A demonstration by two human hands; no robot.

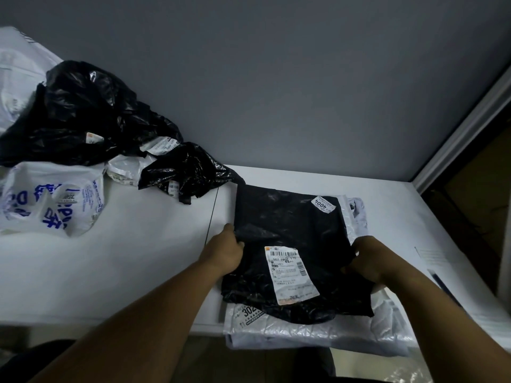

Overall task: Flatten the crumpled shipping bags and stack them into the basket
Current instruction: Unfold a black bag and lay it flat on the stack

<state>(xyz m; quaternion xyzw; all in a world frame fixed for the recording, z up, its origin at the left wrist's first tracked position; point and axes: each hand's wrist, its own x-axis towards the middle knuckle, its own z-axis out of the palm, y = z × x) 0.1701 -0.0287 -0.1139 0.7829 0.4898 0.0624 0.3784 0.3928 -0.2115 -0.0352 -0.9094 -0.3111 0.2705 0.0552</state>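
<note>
A flattened black shipping bag [287, 228] with a white label lies on top of a stack of white bags [326, 331] at the table's near right. My left hand [224, 251] grips the black bag's left edge, fingers curled under it. My right hand [369, 258] grips its right edge, thumb on top. Crumpled bags wait at the left: a small black one [188, 170], a large black heap [80, 114], and a white bag with blue print [52, 200]. No basket shows in this view.
The white table [138, 258] meets a grey wall [276, 78] behind. More white bags [16, 67] lie at the far left. A paper sheet [434, 258] lies at the table's right edge, beside a dark gap and a frame.
</note>
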